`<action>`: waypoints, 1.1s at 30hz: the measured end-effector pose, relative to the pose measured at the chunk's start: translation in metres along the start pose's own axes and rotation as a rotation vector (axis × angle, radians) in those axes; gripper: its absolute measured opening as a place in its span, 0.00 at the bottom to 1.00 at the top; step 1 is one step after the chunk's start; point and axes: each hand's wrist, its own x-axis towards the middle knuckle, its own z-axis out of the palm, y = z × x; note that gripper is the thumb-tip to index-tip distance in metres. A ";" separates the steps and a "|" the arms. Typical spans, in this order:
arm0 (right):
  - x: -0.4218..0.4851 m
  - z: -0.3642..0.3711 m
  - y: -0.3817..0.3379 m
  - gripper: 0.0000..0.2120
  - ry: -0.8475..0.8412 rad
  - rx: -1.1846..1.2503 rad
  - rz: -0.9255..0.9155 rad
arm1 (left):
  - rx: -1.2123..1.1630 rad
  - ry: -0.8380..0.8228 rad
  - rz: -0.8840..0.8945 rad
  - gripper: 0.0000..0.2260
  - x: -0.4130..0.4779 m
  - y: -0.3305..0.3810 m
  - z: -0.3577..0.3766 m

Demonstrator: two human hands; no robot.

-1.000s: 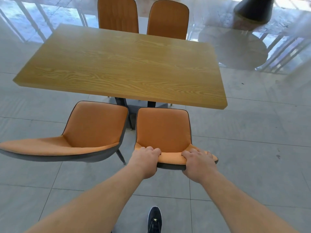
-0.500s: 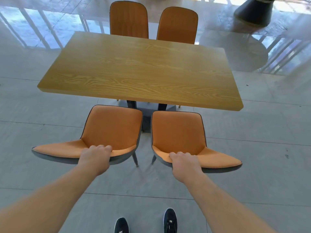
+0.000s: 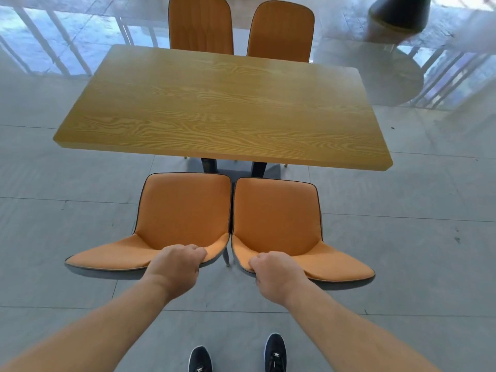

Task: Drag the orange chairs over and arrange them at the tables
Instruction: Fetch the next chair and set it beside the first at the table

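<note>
So the two near chairs are closed up now, half a second back there's a clear gap between them, and a second back both hands are on the one chair while the other sits turned off to the left. Now the left hand (image 3: 175, 267) has its fingers curled over the top rim of the left chair (image 3: 185, 210) backrest, near that rim's right end. The right hand (image 3: 276, 275) is wrapped the same way over the rim of the right chair (image 3: 276, 216), near its left end. Thumbs are hidden behind the backrests, so can't say how they sit

The two chairs stand side by side with their inner edges just about touching, can't tell if there's a sliver of space. Both face the table (image 3: 214, 108), seat fronts just short of its near long edge and roughly centred on it, right by the dark pedestal legs (image 3: 209, 165) underneath

On the far long edge there's another pair, the far left chair (image 3: 200, 25) and the far right chair (image 3: 280, 30), backs upright, close beside each other, tucked up to the tabletop

Everything stands on a grey tiled floor (image 3: 402, 237). Two dark shoes (image 3: 275, 351) show at the bottom between the forearms, and a dark cone-shaped base (image 3: 400, 12) sits off past the table's far right corner
</note>
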 end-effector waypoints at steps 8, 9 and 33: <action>0.019 -0.019 0.016 0.05 0.047 -0.036 -0.005 | 0.054 0.021 0.052 0.06 0.014 -0.020 -0.010; 0.021 -0.018 0.014 0.05 0.044 -0.031 0.001 | 0.057 0.019 0.048 0.06 0.013 -0.020 -0.010; 0.013 -0.001 0.002 0.05 -0.024 -0.026 -0.010 | 0.033 0.030 -0.049 0.05 0.011 -0.010 -0.010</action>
